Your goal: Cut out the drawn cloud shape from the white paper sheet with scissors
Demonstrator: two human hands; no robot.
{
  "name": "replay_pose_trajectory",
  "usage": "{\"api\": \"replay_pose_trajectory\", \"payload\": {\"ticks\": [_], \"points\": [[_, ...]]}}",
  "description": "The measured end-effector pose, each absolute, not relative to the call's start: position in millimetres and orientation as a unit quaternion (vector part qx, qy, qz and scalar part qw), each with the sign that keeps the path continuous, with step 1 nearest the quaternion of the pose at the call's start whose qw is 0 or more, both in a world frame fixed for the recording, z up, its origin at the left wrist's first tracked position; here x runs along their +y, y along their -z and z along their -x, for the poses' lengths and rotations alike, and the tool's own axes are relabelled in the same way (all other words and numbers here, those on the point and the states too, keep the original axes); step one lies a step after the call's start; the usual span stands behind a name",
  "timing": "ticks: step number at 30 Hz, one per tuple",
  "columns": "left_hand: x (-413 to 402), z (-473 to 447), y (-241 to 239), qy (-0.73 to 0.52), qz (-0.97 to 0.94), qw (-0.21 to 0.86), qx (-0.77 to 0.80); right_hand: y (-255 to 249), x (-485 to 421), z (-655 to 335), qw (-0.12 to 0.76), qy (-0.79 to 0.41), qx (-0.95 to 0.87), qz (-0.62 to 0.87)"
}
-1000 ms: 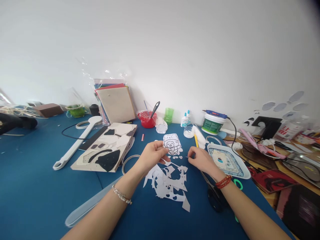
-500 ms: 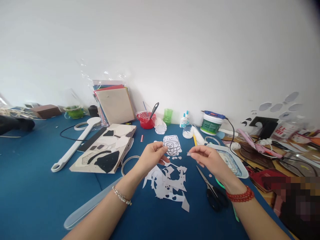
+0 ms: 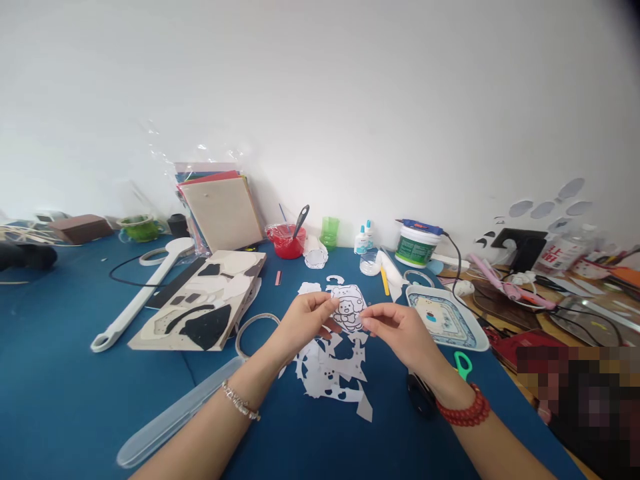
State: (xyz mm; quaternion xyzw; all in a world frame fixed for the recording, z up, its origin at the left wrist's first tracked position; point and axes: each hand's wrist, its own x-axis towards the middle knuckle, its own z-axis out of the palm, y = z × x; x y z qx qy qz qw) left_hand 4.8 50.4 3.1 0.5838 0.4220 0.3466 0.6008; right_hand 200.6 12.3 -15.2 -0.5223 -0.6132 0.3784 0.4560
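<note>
On the left of the blue desk (image 3: 55, 333), a long white spoon (image 3: 143, 293) lies aslant, and next to it I see a board (image 3: 200, 313) covered with black and pale shapes. A clear case (image 3: 175, 417) slants up toward a tape ring (image 3: 257, 316).

Then comes the left hand (image 3: 306, 327), thumb and fingers pinching the left edge of a cutout (image 3: 349, 308), a line drawing of a figure in a bear hat. The cutout is tipped toward the person, between the two hands and just beyond a spread of white scraps (image 3: 333, 370). I can't tell whether its lower edge touches them.

To my eye, holding it steady calls for a light pinch on the very margin; squeezing harder would likely crease such thin paper, and fingers laid further in would cover the lines.

The right hand (image 3: 400, 330) has thumb and forefinger drawn close at the cutout's right edge. I can't tell whether they pinch the paper or only touch it. Level, gentle fingertips seem best, with no sideways pull. Black scissors (image 3: 421, 397) lie partly under that forearm, and a patterned tray (image 3: 475, 337) sits further right.
</note>
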Motion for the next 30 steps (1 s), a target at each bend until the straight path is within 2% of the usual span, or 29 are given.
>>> {"api": "replay_pose_trajectory", "payload": {"ticks": [10, 20, 30], "points": [[50, -6, 1, -0.319, -0.584, 0.665, 0.34, 15, 10, -199, 0.451, -0.377, -0.632, 0.505], [46, -15, 7, -0.367, -0.561, 0.663, 0.333, 14, 3, -198, 0.478, -0.34, -0.637, 0.5], [49, -10, 8, -0.352, -0.523, 0.692, 0.352, 13, 10, -200, 0.47, -0.411, -0.596, 0.505]]}}
